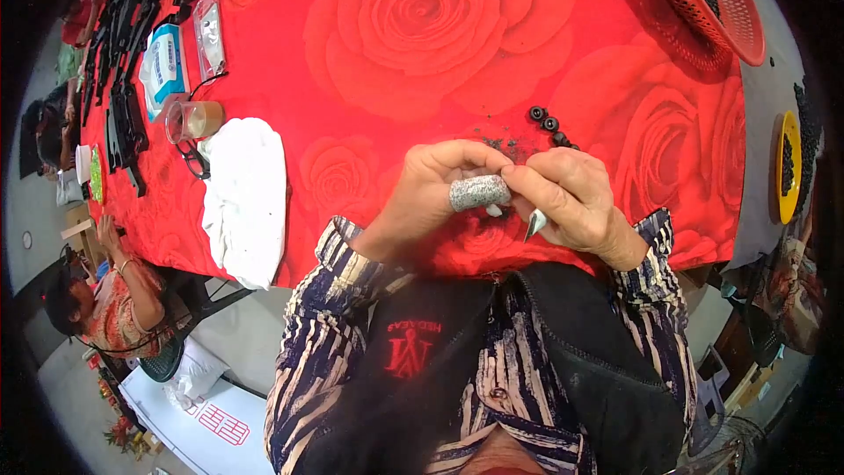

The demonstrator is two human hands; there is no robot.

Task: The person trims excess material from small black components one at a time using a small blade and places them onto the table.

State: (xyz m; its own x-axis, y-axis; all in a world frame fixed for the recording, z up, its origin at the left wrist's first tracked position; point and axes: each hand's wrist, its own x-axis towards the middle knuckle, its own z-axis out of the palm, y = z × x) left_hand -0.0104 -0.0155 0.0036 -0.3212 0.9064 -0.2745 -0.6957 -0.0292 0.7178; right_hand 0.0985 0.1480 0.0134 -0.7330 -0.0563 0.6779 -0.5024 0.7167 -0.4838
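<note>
Surface: table (378, 114) covered by a red cloth printed with large roses, running away from the person.
Left hand (431, 189): at the near table edge, fingers curled; the forefinger wears a grey speckled wrap (479, 192) and presses, with the thumb, on something small — the item itself is too hidden to name.
Right hand (576, 198): touching the left, fingers closed round a small pointed metal tool (534, 223) whose tip shows below the palm.
Small parts: three black rings (547, 123) lie on the cloth just beyond the hands, amid dark crumbs.
Left side: folded white cloth (244, 198); beyond it a glass cup (193, 120), a blue-and-white packet (163, 66) and a row of black strips (132, 53).
Far right: red mesh basket (703, 4) holding dark pieces — a yellow dish (789, 167) stands off the cloth.
</note>
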